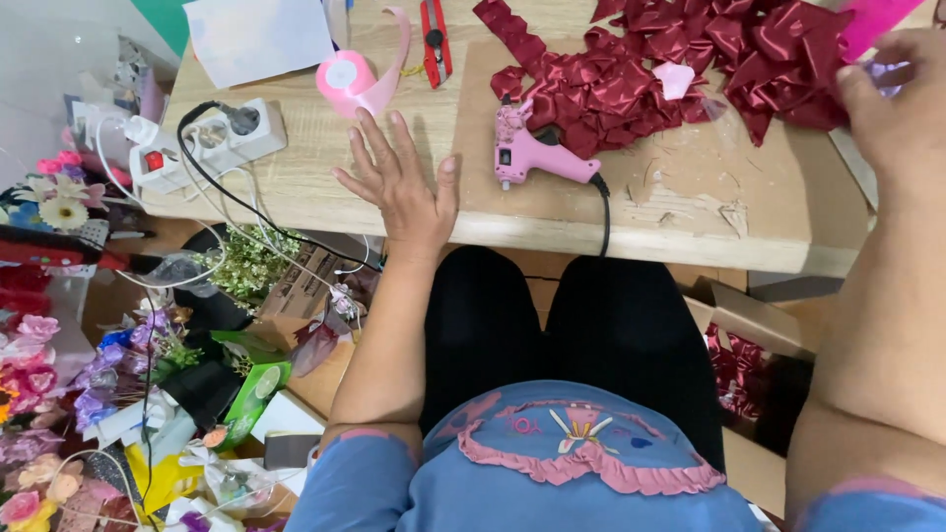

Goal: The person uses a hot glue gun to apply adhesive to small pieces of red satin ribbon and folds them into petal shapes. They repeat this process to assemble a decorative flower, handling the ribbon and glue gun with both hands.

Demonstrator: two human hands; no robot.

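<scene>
My left hand (pixel 402 182) rests flat on the wooden table (pixel 296 177) with its fingers spread, holding nothing. It lies just below a roll of pink ribbon (pixel 347 81) and left of a pink glue gun (pixel 532 153). My right hand (pixel 897 108) is at the far right edge of the table, fingers curled around a small pale purple piece (pixel 890 72) beside a pile of dark red ribbon folds (pixel 680 59). What exactly that piece is, I cannot make out.
A white power strip (pixel 212 143) with black and white cables sits at the table's left end. A red utility knife (pixel 435 39) and a white sheet (pixel 258 37) lie farther back. Artificial flowers (pixel 44 394) and clutter fill the floor on the left. An open cardboard box (pixel 749 355) stands lower right.
</scene>
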